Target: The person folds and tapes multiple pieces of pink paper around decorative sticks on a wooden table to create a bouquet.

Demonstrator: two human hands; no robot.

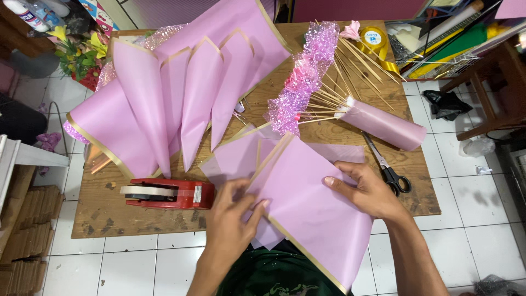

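A pink wrapping sheet with a gold edge (318, 214) lies at the near edge of the wooden table (109, 214), hanging over toward me. My left hand (233, 219) pinches its left edge with fingers bent. My right hand (367, 189) presses flat on the sheet's upper right part. Under it lie more thin pink sheets (233, 159). Several folded pink paper cones with gold trim (181, 93) are fanned across the table's left half.
A red tape dispenser (167, 193) sits just left of my left hand. Black-handled scissors (389, 167) lie right of my right hand. Wooden skewers (345, 82), pink glittery mesh (301, 82), a rolled pink sheet (386, 125) and a yellow ribbon spool (372, 38) fill the far right.
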